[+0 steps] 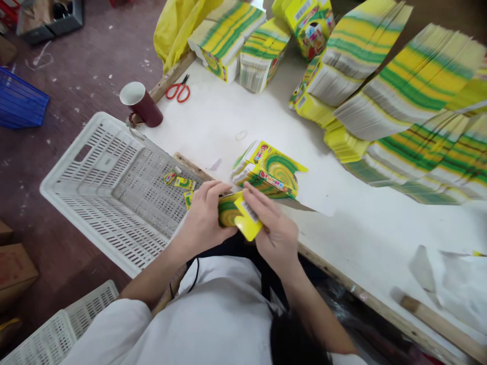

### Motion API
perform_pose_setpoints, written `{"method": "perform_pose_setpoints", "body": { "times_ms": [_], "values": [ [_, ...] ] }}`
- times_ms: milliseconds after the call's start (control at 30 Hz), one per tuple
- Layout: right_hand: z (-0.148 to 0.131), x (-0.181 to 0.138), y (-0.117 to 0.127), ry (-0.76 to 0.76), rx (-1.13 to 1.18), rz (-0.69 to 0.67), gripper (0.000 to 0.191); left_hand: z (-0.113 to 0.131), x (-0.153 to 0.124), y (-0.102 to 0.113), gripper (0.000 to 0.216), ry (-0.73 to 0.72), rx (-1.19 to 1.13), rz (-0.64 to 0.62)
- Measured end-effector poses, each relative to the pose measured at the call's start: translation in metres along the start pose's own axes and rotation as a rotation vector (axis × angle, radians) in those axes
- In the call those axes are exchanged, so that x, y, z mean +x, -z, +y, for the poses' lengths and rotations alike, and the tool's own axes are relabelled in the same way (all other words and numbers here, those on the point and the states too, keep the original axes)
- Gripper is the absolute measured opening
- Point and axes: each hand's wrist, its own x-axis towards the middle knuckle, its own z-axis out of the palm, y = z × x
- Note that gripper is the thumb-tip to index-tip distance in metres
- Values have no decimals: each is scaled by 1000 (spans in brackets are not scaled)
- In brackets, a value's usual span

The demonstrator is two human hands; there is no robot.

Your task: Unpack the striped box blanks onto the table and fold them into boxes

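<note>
Between my hands, just off the table's near edge, is a small yellow-green printed carton (229, 212) with a barcode flap sticking out. My left hand (205, 215) grips its left side, fingers curled over the top. My right hand (276, 230) pinches the carton's right end by the flap. Right behind them, a small stack of flat matching cartons (279, 172) lies on the white table. To the left, a white slatted plastic basket (102, 185) holds a few folded cartons (185, 183).
Large stacks of flat cartons (414, 76) line the table's far right side. A maroon mug (146, 109) stands at the left corner near red-handled scissors (178, 92). A blue basket (21, 99) and cardboard box (15, 276) are on the floor. Crumpled white plastic (460, 279) lies at right.
</note>
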Motion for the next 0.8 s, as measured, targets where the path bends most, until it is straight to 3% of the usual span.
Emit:
{"method": "perform_pose_setpoints", "body": {
  "times_ms": [67,200,333,500,600,700,800],
  "values": [
    [4,1,3,5,-36,-3,58,0,0,8,59,17,62,-11],
    [8,1,6,98,-153,-151,60,1,2,22,55,-10,28,-29],
    [9,1,11,127,-200,-106,46,2,5,23,56,-2,-13,26],
    [7,2,15,131,-251,28,37,0,0,10,72,308,-351,281],
    [7,1,13,134,-269,89,39,-2,-4,4,58,436,-670,315],
    [8,1,15,119,-251,34,41,-2,-3,4,45,496,-806,312],
    [8,3,24,89,-220,-86,34,-1,1,7,46,513,-804,345]
  ]
}}
